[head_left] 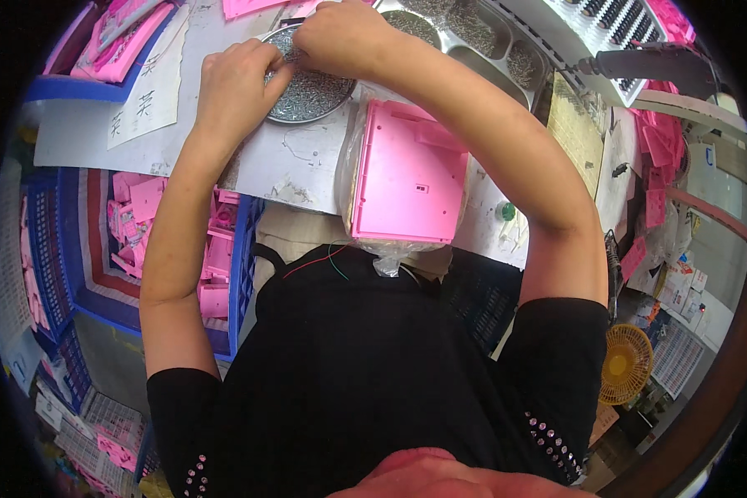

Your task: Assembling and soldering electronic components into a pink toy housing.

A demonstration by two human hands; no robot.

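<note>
A round metal dish [307, 106] filled with small silvery pieces, seemingly screws, sits at the far side of the workbench. Over its left rim my left hand [239, 87] is curled, thumb and fingers drawn together. My right hand [340, 40] reaches across the top of the dish, its fingers bent inward and closed. What either hand has between its fingertips is hidden or too small to make out. Closer to me, a flat pink plastic panel [407, 178] lies on a plastic-wrapped pad [349, 195], untouched by both hands.
Behind my right forearm stands a metal tray with compartments [500, 18] holding small metal parts. A blue crate [245, 274] of pink plastic parts is below my left arm. A white rack [568, 33] and a dark arm-like tool [651, 70] are at far right.
</note>
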